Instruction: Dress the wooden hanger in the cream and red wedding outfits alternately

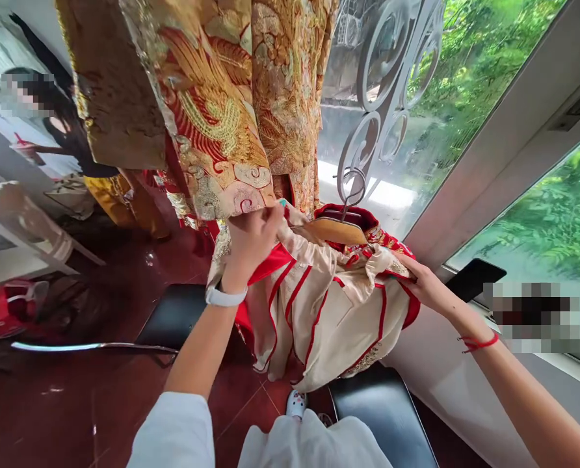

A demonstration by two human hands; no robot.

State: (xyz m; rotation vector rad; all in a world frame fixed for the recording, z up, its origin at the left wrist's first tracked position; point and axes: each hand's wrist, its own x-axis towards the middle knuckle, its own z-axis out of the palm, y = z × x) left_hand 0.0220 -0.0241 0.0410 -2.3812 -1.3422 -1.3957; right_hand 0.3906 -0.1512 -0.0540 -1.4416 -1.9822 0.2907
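Note:
A cream satin garment with red piping [339,318] spreads out in front of me, its inner side facing up. Inside its upper part are wooden hangers [336,231] with a metal hook standing up. My left hand [255,237] is closed on the garment's left upper edge, just under the hem of a hanging gold embroidered robe [212,117]. At the right edge, my right hand [422,281] pinches the red-trimmed border. Red fabric with gold embroidery [392,244] shows behind the hangers.
Black chairs [382,416] [173,315] stand below right and to the left. A dark phone [476,279] lies on the windowsill at right. White scrollwork [361,149] fronts the window. Another person [70,136] is at the far left, near a pale chair [26,224] and red bag [12,309].

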